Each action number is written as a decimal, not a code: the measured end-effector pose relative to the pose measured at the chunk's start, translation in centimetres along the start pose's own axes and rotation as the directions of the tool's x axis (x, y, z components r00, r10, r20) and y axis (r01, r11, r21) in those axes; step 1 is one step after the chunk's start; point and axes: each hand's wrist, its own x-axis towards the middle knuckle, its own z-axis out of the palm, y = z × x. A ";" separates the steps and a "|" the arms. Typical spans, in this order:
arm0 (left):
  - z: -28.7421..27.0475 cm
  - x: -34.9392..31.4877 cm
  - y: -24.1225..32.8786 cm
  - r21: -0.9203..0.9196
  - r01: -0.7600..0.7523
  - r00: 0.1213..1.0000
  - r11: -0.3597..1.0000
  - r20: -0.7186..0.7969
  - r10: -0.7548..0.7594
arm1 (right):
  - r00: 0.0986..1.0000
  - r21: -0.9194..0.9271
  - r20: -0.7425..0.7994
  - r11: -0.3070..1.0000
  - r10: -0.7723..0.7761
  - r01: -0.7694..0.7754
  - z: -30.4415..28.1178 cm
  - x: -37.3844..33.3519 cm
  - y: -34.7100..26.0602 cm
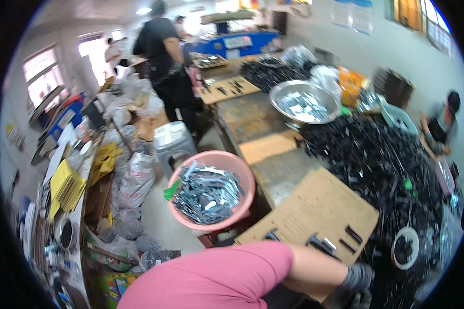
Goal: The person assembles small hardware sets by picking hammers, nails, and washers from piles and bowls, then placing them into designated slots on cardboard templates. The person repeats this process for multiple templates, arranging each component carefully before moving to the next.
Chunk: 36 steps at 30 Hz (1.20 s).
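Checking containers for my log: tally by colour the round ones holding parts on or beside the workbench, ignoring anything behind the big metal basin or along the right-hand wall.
Pink tub: 1
Silver metal basin: 1
White bowl: 1
Total: 3

Gloved hand beside black parts

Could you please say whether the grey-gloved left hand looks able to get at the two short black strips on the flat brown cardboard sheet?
Probably yes: the left hand is beside the cardboard sheet at its lower right, and the black strips lie uncovered, with nothing visibly between.
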 end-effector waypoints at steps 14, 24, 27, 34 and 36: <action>-16.9 -13.3 -15.6 0.221 0.113 0.989 0.969 -0.120 -0.088 | 0.948 -0.363 0.022 0.881 -0.316 0.302 4.6 4.3 -7.1; -17.7 -12.6 -14.5 0.166 0.312 0.950 0.936 -0.072 -0.304 | 0.819 -0.355 0.322 0.741 -0.475 0.570 13.1 10.8 -10.9; -18.0 -13.4 -15.8 -0.042 0.265 0.950 0.963 -0.162 -0.269 | 0.796 -0.497 0.434 0.624 -0.422 0.603 16.6 13.3 -11.2; -19.0 -16.4 -17.4 -0.264 0.360 0.882 0.895 -0.216 -0.419 | 0.767 -0.709 0.620 0.300 -0.166 0.638 22.8 16.4 -12.0; -19.2 -17.0 -17.7 -0.312 0.371 0.879 0.875 -0.187 -0.439 | 0.772 -0.693 0.616 0.357 -0.157 0.626 22.4 16.4 -12.3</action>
